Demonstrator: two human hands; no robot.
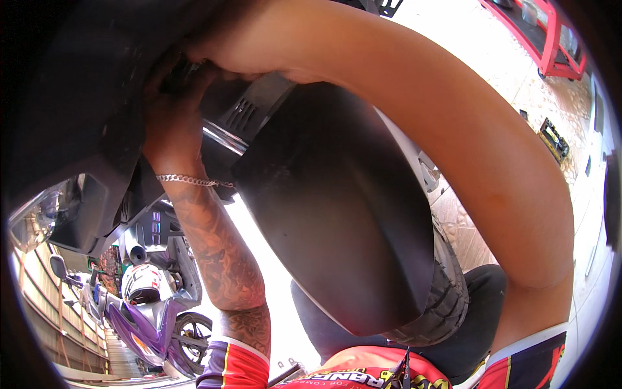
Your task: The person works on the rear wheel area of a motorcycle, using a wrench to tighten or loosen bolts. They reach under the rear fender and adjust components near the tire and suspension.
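You have your 2 hands up at the far left, in deep shadow beneath the dark bodywork (78, 104) of a motorcycle. Your left hand (172, 123) reaches in from the near side, its fingers pointing away from you and lost in the dark. Your right hand (236, 48) comes across from the right and meets it there, the 2 close together against the underside. I cannot tell whether either grips a part, or how wide the fingers are spread.

Your left wrist wears a silver chain bracelet (188, 179), and the forearm below it is tattooed. Your right arm arches over the black front fender (337, 214), which sits between your arms in the middle of the scene, above the treaded tire (447, 292). A slotted dark part (243, 113) and a shiny metal tube (223, 139) lie just right of your left hand.

At the left, a clear lens (42, 217) is set near the edge of the bodywork. Nearer on that side stands a purple motorcycle (139, 327) with a white helmet (142, 282) on it. At the far right, a red cart (551, 42) stands on the tiled floor (518, 81).
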